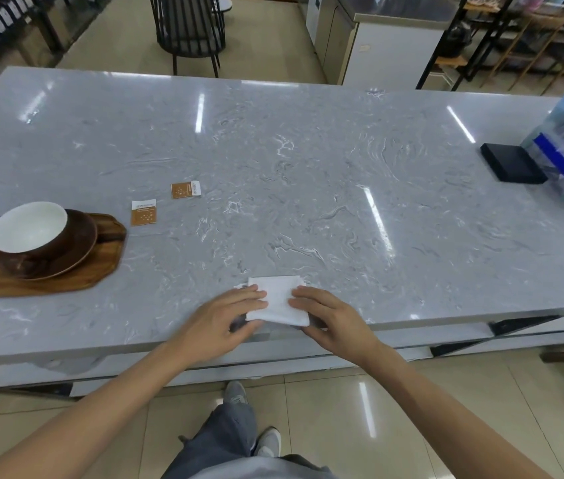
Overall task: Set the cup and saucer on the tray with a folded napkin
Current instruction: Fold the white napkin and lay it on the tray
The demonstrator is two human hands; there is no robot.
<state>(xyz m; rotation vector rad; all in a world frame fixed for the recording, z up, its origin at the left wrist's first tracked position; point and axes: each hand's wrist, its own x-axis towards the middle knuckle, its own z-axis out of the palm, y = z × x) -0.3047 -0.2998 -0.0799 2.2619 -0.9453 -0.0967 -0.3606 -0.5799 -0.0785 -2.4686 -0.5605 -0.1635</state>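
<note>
Both hands, left hand and right hand, press flat on the napkin at the surface's near edge; tray (cup, saucer aboard) lies at nine o'clock, nearer the left.

white folded napkin lies flat; cup on saucer on tray.

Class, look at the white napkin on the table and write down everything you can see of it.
The napkin is white, soft-looking paper or cloth, folded into a rough rectangle with slightly uneven edges. It lies flat on the grey marbled table near its front edge, straight before the person. The left hand presses its left side and the right hand its right side, fingertips on top. It is well apart from the wooden tray to the left.
</note>
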